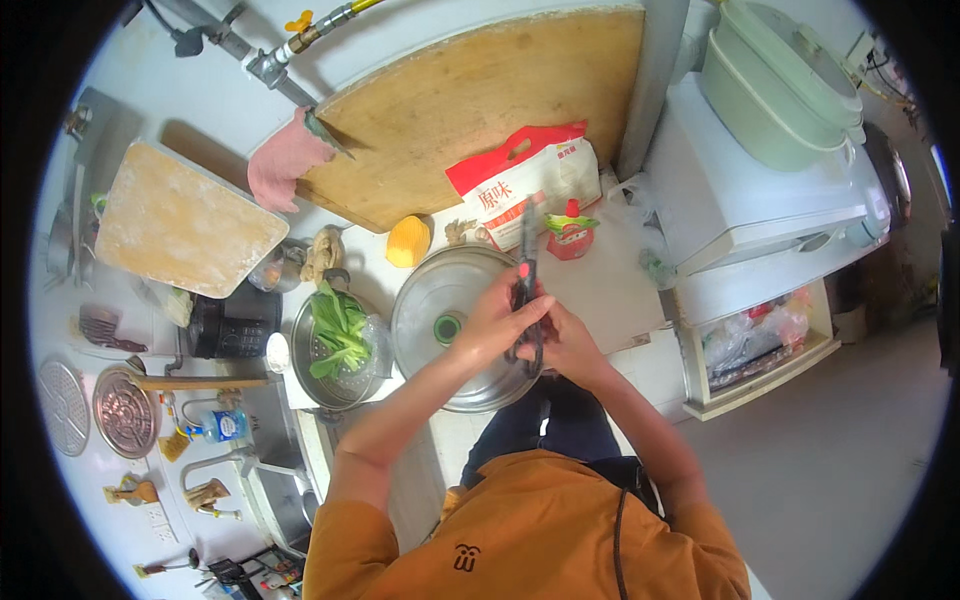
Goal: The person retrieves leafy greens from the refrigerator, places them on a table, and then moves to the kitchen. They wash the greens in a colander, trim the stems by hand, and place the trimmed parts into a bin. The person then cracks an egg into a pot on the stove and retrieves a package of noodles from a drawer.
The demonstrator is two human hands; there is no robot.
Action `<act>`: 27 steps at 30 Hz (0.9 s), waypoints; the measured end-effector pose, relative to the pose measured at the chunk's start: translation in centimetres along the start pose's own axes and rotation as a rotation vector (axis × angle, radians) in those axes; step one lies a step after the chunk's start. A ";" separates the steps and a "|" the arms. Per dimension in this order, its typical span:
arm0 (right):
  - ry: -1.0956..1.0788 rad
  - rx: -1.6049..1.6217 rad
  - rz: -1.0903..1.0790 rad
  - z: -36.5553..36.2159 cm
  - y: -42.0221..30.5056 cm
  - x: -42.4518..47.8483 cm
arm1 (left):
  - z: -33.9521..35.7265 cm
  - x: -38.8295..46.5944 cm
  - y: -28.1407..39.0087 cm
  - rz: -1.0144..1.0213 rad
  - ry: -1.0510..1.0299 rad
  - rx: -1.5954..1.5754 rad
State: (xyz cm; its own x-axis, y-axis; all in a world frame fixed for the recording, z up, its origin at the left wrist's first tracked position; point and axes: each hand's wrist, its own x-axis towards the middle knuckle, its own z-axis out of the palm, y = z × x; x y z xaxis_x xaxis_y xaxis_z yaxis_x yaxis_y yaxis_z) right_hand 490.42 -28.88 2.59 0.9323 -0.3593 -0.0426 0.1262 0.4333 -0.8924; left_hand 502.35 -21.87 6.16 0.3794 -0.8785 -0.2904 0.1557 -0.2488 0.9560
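Note:
Both my hands are on a pair of black-handled kitchen scissors (529,247), blades pointing away from me. My left hand (499,319) wraps the handles from the left, and my right hand (568,341) touches the handle loops from the right. Beneath them lies a large round metal lid (420,367) with a green-ringed knob (447,328). Beyond the blades stands a red-and-white plastic bag (544,184) with a cut-out handle. To its right is a small red spouted pouch (571,238). Left of the lid, leafy greens (339,330) lie in a metal steamer pot (300,367).
A yellow ridged object (409,241) and ginger-like roots (322,255) sit behind the pot. A wooden board (480,97) leans against the wall. At right, a pale green lidded container (780,97) stands on a white appliance (750,180), above an open drawer (765,382). A sink (277,487) is at left.

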 end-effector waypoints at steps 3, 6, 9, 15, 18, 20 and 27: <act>0.054 0.179 -0.012 1.3 3.4 2.8 | -2.8 1.9 1.6 -0.134 -0.076 0.321; 0.130 0.374 0.002 2.8 3.8 4.4 | -7.9 6.1 2.6 -0.045 0.069 0.460; 0.209 0.399 -0.053 4.4 6.1 5.7 | -13.0 10.4 1.5 0.091 0.278 0.768; 0.336 0.748 0.116 7.7 8.3 7.8 | -15.0 17.2 -2.1 -0.284 0.313 0.394; 0.385 0.782 0.113 9.5 9.2 9.3 | -16.3 19.1 -2.3 -0.147 0.207 0.390; 0.402 0.788 0.125 10.6 9.3 10.3 | -16.2 19.1 -1.7 -0.117 0.172 0.417; 0.227 0.889 -0.116 11.4 12.0 14.2 | -15.5 19.1 0.7 0.032 0.050 0.576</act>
State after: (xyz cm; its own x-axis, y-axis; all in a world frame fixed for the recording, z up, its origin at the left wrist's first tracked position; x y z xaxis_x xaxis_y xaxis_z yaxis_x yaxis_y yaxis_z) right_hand 509.02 -19.38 -3.61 0.8205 -0.5528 -0.1458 0.5160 0.8259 -0.2273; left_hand 523.89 -32.51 0.66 0.4208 -0.8723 -0.2491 -0.3730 -0.4167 0.8290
